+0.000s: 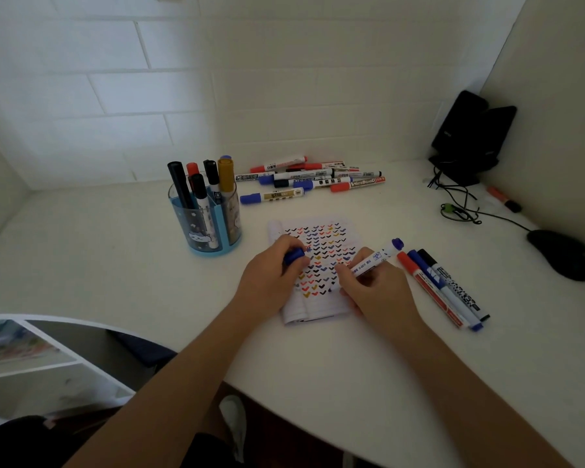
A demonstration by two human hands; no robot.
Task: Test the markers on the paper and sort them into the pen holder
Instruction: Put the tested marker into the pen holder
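A white paper (pixel 321 309) covered in rows of coloured check marks lies mid-table. My left hand (pixel 271 275) rests on its left edge and grips a blue marker cap (pixel 294 255). My right hand (pixel 375 288) holds a white blue-ended marker (pixel 375 260), tip down on the paper among the marks. The blue pen holder (pixel 213 228) stands to the left with several markers upright in it. A pile of markers (pixel 311 179) lies behind the paper. Three more markers (pixel 443 288), red, blue and black, lie side by side right of my right hand.
A black computer mouse (pixel 564 255) with its cable sits at the right edge. A black device on a stand (pixel 470 136) occupies the back right corner, an orange marker (pixel 504 199) near it. White tiled walls enclose the table; a white shelf (pixel 48 359) is lower left.
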